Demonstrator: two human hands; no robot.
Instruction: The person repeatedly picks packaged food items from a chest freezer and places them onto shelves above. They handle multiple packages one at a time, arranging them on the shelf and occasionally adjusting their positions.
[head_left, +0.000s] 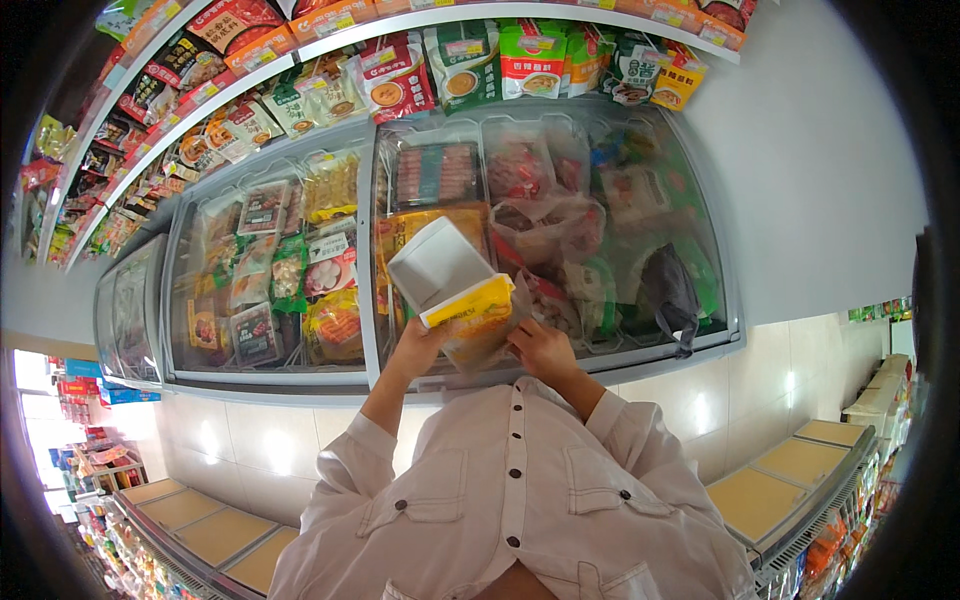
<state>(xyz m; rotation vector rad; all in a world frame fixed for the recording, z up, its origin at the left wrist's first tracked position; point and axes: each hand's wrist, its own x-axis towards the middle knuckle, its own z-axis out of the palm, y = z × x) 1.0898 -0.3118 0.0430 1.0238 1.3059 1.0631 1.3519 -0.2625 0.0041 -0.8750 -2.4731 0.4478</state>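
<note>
Over the glass-topped chest freezer, my left hand (420, 349) grips the near left edge of a yellow food package (480, 319) with printed food pictures. A white open-looking carton or box (439, 262) juts from its far side; whether the two are one piece I cannot tell. My right hand (544, 349) pinches the package's right side with bent fingers, where clear plastic film (517, 311) shows. Both hands are close to my shirt front, above the freezer's near edge. Behind the package, a yellow-orange packet (397, 232) lies under the glass.
The chest freezer (367, 262) holds trays and bags of frozen food. A dark bag (667, 289) lies on its right side. Above its far side runs a shelf (517, 13) hung with sauce packets (461, 67). Tan-topped cabinets (787, 472) stand behind me on both sides.
</note>
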